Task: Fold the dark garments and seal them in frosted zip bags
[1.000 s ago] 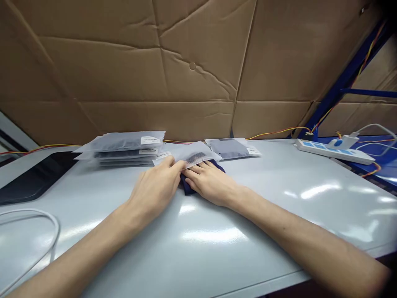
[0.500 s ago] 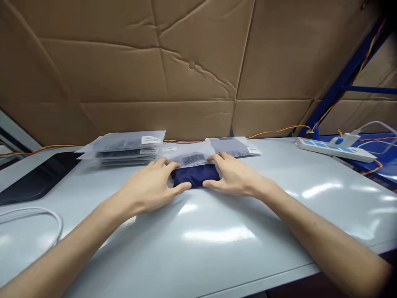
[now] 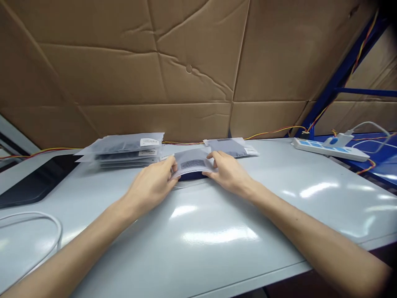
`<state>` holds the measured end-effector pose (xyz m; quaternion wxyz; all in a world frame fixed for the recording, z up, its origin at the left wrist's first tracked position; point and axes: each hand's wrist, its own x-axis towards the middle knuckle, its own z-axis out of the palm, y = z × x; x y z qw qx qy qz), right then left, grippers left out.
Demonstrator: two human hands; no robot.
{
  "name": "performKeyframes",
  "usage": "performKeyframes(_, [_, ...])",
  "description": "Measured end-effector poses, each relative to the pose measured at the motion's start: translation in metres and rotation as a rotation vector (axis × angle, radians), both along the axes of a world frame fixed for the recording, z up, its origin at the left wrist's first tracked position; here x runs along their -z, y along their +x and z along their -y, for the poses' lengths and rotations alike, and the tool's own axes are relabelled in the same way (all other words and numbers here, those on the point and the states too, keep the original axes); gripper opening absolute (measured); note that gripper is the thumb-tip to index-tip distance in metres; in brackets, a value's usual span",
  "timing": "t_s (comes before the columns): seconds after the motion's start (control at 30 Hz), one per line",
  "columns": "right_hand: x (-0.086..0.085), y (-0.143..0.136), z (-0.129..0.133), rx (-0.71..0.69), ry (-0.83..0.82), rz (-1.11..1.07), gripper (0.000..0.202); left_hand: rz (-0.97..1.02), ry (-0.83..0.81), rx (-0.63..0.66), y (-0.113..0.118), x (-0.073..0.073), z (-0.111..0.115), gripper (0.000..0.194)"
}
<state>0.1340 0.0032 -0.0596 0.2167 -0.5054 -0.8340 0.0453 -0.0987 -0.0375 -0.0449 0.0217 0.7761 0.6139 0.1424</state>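
Observation:
A frosted plastic bag (image 3: 192, 159) with dark printing lies on the table between my hands. Dark blue folded fabric (image 3: 194, 176) shows under its near edge. My left hand (image 3: 153, 178) grips the bag's left side, thumb below and fingers curled at the edge. On the opposite side, my right hand (image 3: 228, 169) pinches the right edge in the same way. The bag's front edge bows upward slightly between the two grips. Just behind my left hand sits a stack of filled frosted bags (image 3: 127, 145) with white labels. Another filled bag (image 3: 234, 147) lies beyond my right hand.
A black flat panel (image 3: 37, 180) and a white cable (image 3: 57, 225) are on the left of the grey table (image 3: 217, 256). At the right stands a power strip (image 3: 330, 149) with a plugged-in charger. Cardboard (image 3: 124, 78) walls off the back, with thin wires along its foot.
The bag's printed front edge has come down toward me over the blue fabric, leaving only a thin strip showing. Both hands have closed onto the bag's sides.

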Motion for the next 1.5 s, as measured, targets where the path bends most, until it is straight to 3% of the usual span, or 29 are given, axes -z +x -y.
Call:
performKeyframes(0.2, [-0.003, 0.001, 0.001, 0.052, 0.041, 0.12, 0.031, 0.039, 0.0, 0.124, -0.005, 0.0, -0.005, 0.012])
performKeyframes(0.33, [-0.005, 0.001, 0.001, -0.009, 0.116, 0.204, 0.028, 0.024, 0.018, 0.176, -0.009, -0.001, -0.005, 0.01])
performKeyframes(0.47, [-0.007, 0.002, 0.001, -0.057, 0.114, 0.255, 0.026, -0.018, 0.038, 0.253, -0.013, -0.003, -0.004, 0.026])
performKeyframes(0.7, [-0.006, 0.01, -0.005, -0.008, 0.108, 0.269, 0.029, -0.092, -0.037, 0.416, -0.022, -0.005, -0.003, 0.051])
performKeyframes(0.83, [-0.002, 0.017, -0.013, -0.001, 0.141, 0.24, 0.032, -0.133, -0.06, 0.411, -0.023, -0.007, -0.002, 0.061])
performKeyframes(0.97, [-0.004, 0.017, -0.01, -0.056, 0.179, 0.191, 0.027, -0.103, 0.01, 0.433, -0.022, -0.01, -0.001, 0.055])
performKeyframes(1.17, [-0.011, 0.003, 0.011, -0.404, 0.293, 0.043, 0.043, 0.008, 0.11, 0.434, -0.011, -0.014, 0.006, 0.036])
performKeyframes(1.23, [-0.009, -0.001, 0.013, -0.458, 0.287, 0.056, 0.04, 0.083, 0.152, 0.432, -0.005, -0.014, 0.009, 0.029])
performKeyframes(1.37, [-0.004, -0.002, 0.009, -0.406, 0.267, 0.047, 0.022, 0.19, 0.174, 0.371, 0.004, -0.014, 0.012, 0.018])
performKeyframes(1.5, [-0.003, 0.001, 0.005, -0.38, 0.167, -0.091, 0.017, 0.27, 0.197, 0.23, 0.006, -0.017, 0.01, 0.017])
